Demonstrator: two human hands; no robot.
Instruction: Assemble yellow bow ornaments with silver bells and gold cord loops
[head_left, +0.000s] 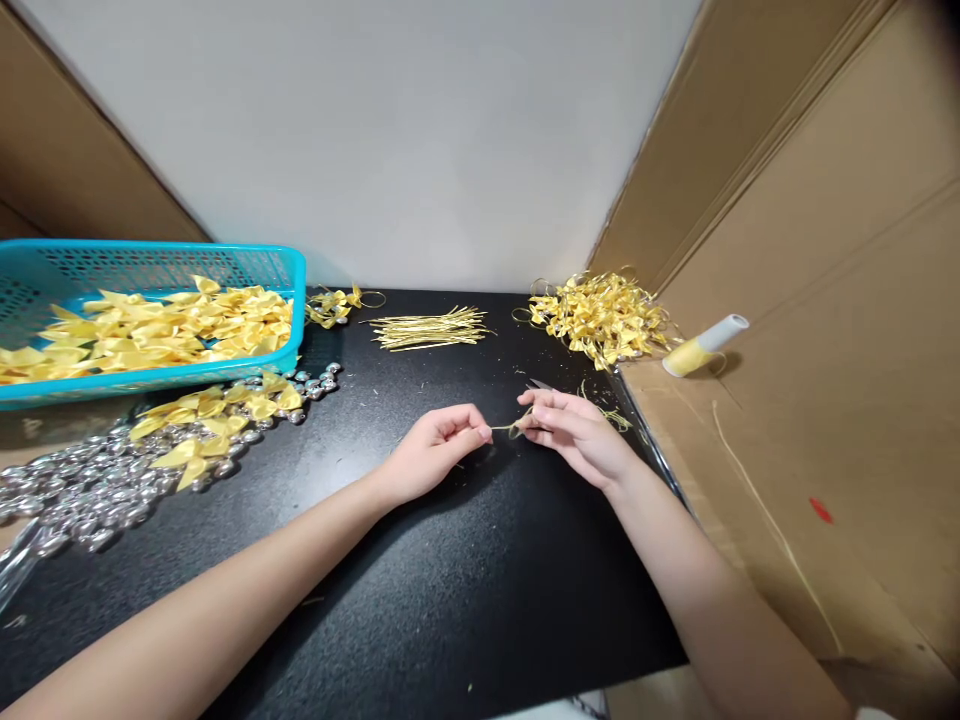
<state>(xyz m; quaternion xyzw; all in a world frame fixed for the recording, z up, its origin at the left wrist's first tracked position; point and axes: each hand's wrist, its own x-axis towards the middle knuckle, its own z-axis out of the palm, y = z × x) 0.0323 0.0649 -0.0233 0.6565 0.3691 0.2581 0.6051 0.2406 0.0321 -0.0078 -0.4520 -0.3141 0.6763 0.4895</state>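
Two forearms [296, 560] converging, left hand [431, 452] pinching gold cord [502, 428], right hand [581, 438] likewise

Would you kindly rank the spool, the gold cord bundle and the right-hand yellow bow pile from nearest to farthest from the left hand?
1. Gold cord bundle: beyond the left hand.
2. Yellow bow pile: ahead, right.
3. Spool: farthest right.

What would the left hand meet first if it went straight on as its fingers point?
Beyond the thin cord that the left hand pinches, probably the right hand, though depth is hard to judge here.
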